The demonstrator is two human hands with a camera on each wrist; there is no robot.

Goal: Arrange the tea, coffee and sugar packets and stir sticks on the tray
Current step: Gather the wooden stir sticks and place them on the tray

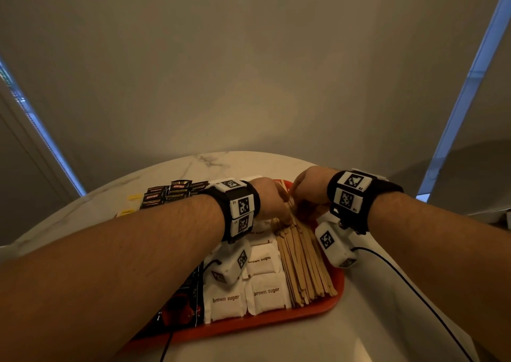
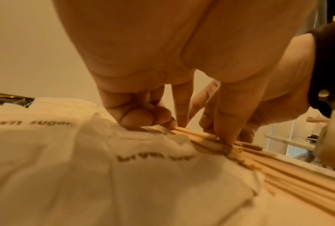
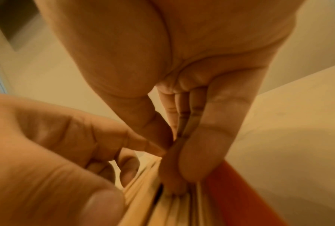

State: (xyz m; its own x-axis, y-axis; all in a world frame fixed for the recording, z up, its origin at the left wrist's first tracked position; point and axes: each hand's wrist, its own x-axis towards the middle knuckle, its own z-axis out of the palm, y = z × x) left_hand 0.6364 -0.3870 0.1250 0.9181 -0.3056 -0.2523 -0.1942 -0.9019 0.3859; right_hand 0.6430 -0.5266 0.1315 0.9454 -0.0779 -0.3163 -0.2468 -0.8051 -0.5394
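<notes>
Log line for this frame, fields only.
both hands: left hand, right hand | fingertips on stir sticks | red tray | brown sugar packets alongside

Wooden stir sticks lie bundled beside white brown-sugar packets on the red tray.

Both forearms reach forward, wrists banded. The left hand and right hand meet knuckle to knuckle, fingers pointing down, thumbs extended.

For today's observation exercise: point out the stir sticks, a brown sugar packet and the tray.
stir sticks (image 1: 301, 265), head view, middle of the bundle.
brown sugar packet (image 1: 266, 296), head view, printed face.
tray (image 1: 336, 292), head view, red right rim.
</notes>
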